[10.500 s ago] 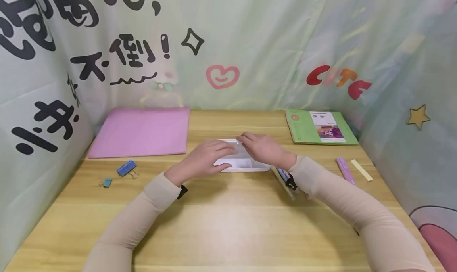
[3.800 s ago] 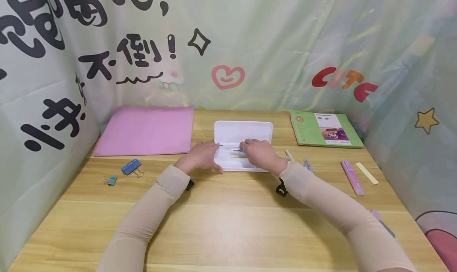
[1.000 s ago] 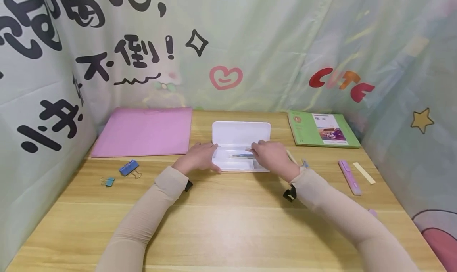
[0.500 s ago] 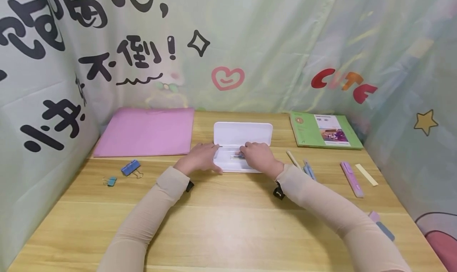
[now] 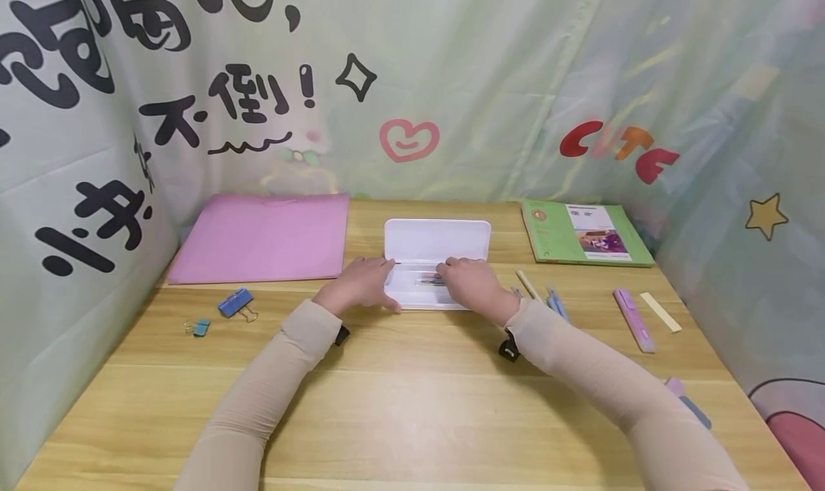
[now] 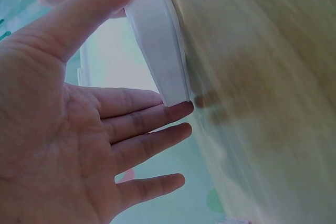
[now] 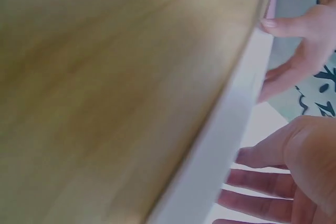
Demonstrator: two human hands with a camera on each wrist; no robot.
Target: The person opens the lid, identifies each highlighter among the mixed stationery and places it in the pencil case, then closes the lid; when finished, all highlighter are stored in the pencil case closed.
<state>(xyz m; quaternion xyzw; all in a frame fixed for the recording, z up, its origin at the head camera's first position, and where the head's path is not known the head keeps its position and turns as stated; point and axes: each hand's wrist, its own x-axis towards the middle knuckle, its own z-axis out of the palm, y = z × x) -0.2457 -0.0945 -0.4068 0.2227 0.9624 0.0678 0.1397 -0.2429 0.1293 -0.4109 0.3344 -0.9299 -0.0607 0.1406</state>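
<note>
Raised now behind the case (image 5: 419,307), the lid (image 5: 438,240) was not standing up in the earliest head view, and over the last second the right hand (image 5: 475,285) has edged leftward inside. That case sits at the middle of the counter (image 5: 412,405), towards its far side, its long front wall facing the person. A few slim pens (image 5: 428,281) lie in it lengthwise, just beside the right hand's fingertips; from where I stand I can't tell whether those fingers hold anything, as the case wall hides their tips in the right wrist view. The left hand (image 5: 359,283) spans the case's left end, wide, its fingers straight and thumb at the front corner, steadying it, I'd say. By my reckoning the work is partway: the lid is up and some pens are in, while a beige pen (image 5: 528,285) and blue pens (image 5: 558,306) remain out, near the case's right end. Farther right lie a purple stick (image 5: 634,321), a cream strip (image 5: 661,312) and, nearer the person, a lilac piece (image 5: 674,386) with a grey one (image 5: 696,412). Well off to the left are a blue clip (image 5: 235,302) and a teal clip (image 5: 201,328); behind them, a pink folder (image 5: 261,238), with a green book (image 5: 544,237) at the far right.
</note>
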